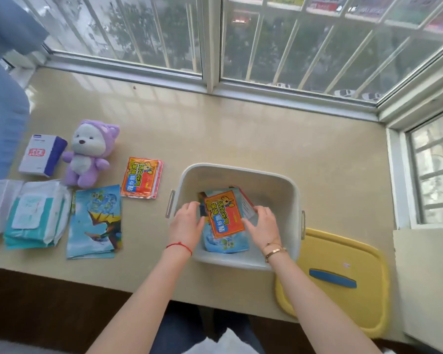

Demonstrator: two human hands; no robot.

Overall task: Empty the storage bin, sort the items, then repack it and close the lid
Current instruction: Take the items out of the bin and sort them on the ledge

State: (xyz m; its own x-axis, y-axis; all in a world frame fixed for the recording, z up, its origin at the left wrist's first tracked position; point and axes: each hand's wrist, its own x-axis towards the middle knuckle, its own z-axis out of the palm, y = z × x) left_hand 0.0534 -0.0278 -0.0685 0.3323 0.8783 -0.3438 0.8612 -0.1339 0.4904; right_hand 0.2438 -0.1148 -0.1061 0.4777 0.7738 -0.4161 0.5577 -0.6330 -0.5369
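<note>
Both hands in the grey bin (241, 175) on the beige sill (241, 129): left hand (187, 221) and right hand (262, 226), fingers spread, touch the sides of an orange packet (224, 213). Packet's long axis runs near-to-far, tilted left, atop a blue packet (225, 242). Yellow lid (343, 256) lies off, right of bin. Window bars (279, 47) behind. Items under packets hidden; plush toy (87, 154) w/ sorted stuff at left.

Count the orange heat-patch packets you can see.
2 visible stacks: one orange printed packet on the beige ledge beside the purple plush toy, one orange packet inside the white plastic bin. More may lie beneath each.
</note>
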